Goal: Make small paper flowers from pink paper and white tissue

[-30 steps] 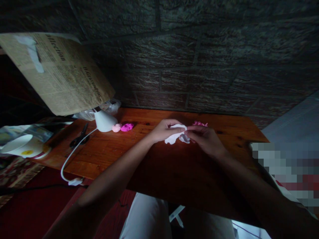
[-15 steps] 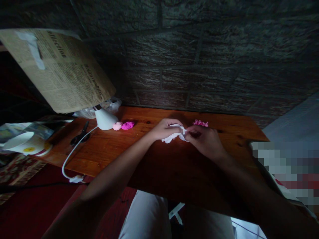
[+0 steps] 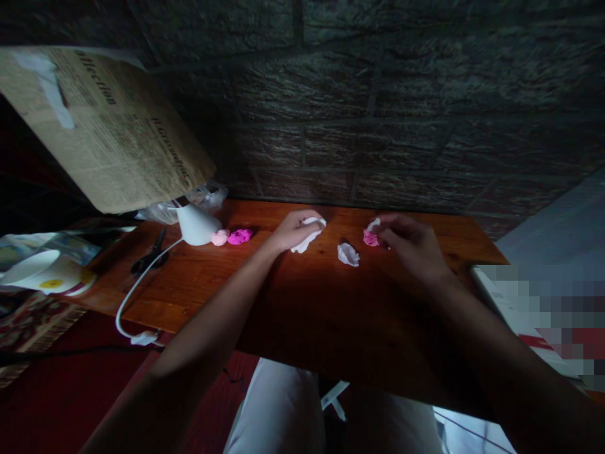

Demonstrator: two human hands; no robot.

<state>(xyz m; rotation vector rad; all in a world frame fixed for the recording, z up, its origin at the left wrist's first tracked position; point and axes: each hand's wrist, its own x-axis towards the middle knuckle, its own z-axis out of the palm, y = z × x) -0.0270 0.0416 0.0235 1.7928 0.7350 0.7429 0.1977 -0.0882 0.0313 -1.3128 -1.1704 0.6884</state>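
My left hand [image 3: 292,231] is closed around a white ruffled piece [image 3: 311,233], thin like crumpled paper, resting just above the table. A second cupped white piece [image 3: 348,254] lies loose on the wood between my hands. My right hand [image 3: 416,244] is further right, with thumb and fingers pinched at a small white scrap [image 3: 374,224]. Directly below that scrap sits a pink ruffled bundle [image 3: 371,238], close to the right fingertips. Whether the scrap touches the bundle I cannot tell.
On the wooden table [image 3: 198,290] stands a lamp with a white base [image 3: 198,225] and a newsprint shade [image 3: 127,132]. Beside it lie a pale pink clump [image 3: 220,238] and a magenta clump [image 3: 240,236]. Dark scissors [image 3: 150,257], a white cord [image 3: 123,302] and a paper cup [image 3: 47,272] are left.
My hands have moved apart, the left keeping a white piece and the right going over to the pink bundle with a white scrap. Another white piece now lies on the table.
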